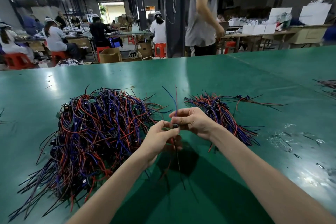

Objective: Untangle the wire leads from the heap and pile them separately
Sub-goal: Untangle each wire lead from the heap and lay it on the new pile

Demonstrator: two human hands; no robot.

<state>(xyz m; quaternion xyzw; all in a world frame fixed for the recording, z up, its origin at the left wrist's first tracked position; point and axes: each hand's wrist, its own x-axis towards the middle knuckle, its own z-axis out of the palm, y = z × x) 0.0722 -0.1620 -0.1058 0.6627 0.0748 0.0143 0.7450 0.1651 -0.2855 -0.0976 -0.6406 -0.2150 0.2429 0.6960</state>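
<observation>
A glossy green worktable (236,82) filled the lower frame, with a workshop of seated workers across the upper part. At centre, both hands gripped one thin wire lead (175,104), held above the table. The left hand (160,138) pinched its small dark component between curled thumb and forefinger. The right hand (192,122) pinched the strands just above. Blue and red strands rose past the right fingertips, and dark strands hung below the left hand. A large tangled heap of red, blue and black leads (91,129) lay at left. A smaller, flatter pile of sorted leads (223,114) lay right of the hands. A person in a grey T-shirt (201,14) stood beyond the table.
</observation>
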